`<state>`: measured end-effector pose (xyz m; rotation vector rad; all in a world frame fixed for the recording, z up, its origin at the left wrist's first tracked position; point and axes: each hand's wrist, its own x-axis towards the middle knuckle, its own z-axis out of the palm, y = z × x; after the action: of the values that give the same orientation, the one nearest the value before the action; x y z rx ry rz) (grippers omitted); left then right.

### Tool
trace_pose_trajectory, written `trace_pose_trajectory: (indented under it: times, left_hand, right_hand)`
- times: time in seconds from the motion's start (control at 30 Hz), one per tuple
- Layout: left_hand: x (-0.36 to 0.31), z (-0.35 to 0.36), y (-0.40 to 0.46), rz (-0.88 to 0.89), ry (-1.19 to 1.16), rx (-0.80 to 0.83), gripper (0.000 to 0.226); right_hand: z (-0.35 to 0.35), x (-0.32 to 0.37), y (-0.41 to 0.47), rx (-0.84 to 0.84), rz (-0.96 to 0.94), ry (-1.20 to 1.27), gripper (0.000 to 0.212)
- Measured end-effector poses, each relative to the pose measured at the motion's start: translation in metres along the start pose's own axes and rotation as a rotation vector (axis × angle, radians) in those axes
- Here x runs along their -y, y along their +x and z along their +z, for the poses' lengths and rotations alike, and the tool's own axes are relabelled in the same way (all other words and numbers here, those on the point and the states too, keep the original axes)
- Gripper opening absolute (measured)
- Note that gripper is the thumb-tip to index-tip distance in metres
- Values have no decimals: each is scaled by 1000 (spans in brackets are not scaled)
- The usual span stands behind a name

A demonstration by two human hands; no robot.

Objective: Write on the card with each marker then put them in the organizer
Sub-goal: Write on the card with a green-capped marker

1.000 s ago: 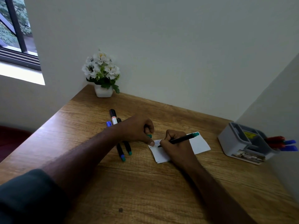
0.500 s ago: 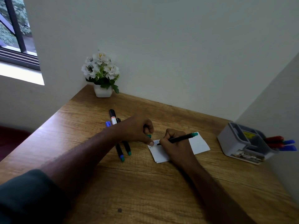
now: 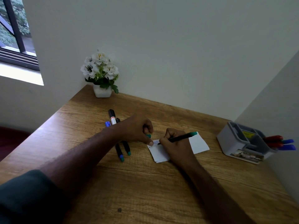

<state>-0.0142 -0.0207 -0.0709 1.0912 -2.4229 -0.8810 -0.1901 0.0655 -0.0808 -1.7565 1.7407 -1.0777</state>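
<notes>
1. The card (image 3: pixel 198 143) lies flat on the wooden desk (image 3: pixel 145 191), white, its near-left part carrying faint marks, its middle hidden under the right hand (image 3: pixel 175 143).
2. That right hand holds a black marker with a green end (image 3: pixel 179 137) in a writing grip, tip down on the card's upper-left area.
3. The left hand (image 3: pixel 137 130) presses a thumb on the card's left corner, fingers curled; a green cap (image 3: pixel 148 135) shows at its fingers, seemingly pinched there.
4. Risk: if the thumb lifts, the light card could slide or turn under the pen stroke and smear the fresh ink.
5. Risk: the writing hand's heel rests over the card and might drag through wet marks.
6. Risk: the left forearm lies across the waiting markers (image 3: pixel 120 152); pulling it back carelessly could roll them toward the desk edge.
7. Risk: the cap, if dropped, may roll away and leave the marker uncapped.
8. The grey organizer (image 3: pixel 239 143) stands well apart at the right, red and blue markers (image 3: pixel 281 143) already in its compartment, so a long reach remains.
</notes>
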Motion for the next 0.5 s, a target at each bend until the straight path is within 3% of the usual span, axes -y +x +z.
trace_pose_trajectory:
  times: [0.5]
  left_hand:
    - [0, 0, 1, -2, 16, 7, 45]
  right_hand:
    - [-1, 1, -1, 9, 23, 20, 28]
